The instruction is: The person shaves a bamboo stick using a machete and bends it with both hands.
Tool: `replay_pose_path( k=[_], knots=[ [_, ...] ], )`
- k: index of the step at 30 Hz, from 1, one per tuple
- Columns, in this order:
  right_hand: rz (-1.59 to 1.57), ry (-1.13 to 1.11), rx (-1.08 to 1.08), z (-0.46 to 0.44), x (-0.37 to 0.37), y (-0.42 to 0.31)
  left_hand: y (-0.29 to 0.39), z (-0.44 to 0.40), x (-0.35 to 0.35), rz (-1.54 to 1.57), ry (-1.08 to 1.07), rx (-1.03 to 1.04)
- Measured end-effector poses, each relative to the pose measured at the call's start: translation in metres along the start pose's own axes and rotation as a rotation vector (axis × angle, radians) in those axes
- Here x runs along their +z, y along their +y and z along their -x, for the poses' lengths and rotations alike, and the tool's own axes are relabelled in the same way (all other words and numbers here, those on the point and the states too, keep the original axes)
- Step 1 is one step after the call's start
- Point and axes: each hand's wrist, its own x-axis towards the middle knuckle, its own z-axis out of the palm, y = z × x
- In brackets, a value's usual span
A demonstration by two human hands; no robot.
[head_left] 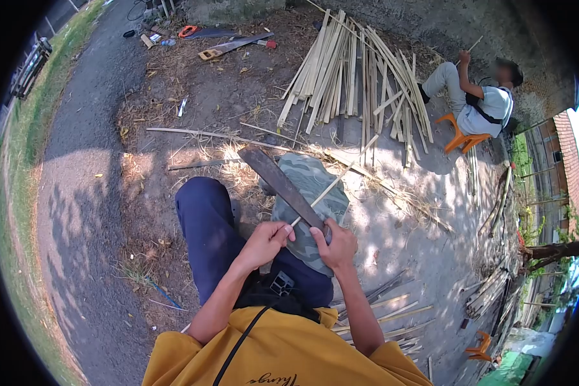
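Note:
My left hand (266, 245) is closed on the lower end of a thin bamboo strip (332, 185), which slants up and away to the right. In my right hand (336, 244) is a machete (278, 181) with a broad dark blade pointing up and left; its handle is hidden in my grip. The blade crosses the strip just above my left fingers. Under both lies a camouflage cloth (328, 254) draped over my right leg.
A large pile of split bamboo strips (328, 71) lies ahead. Two handsaws, one with an orange handle (188, 31) and one wooden-handled (209, 55), rest on the ground. At right, a person (486, 103) sits on an orange stool (460, 137) holding a stick. More strips (405, 313) lie beside me.

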Motion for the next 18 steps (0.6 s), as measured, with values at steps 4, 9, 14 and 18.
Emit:
replay_pose_path(
  k=[4, 9, 14, 18],
  knots=[
    [0.015, -0.024, 0.02, 0.0, -0.002, -0.003, -0.003, 0.007, -0.003, 0.094, -0.021, -0.041],
    [0.034, -0.01, -0.012, 0.001, 0.002, 0.0, -0.01, 0.01, -0.002, 0.097, -0.01, -0.042],
    [0.036, -0.015, -0.005, 0.001, 0.001, -0.004, -0.011, 0.009, -0.001, 0.088, -0.013, -0.011],
    [0.013, -0.009, -0.021, 0.0, -0.001, -0.004, -0.002, 0.001, 0.001, 0.075, -0.001, -0.051]
  ],
)
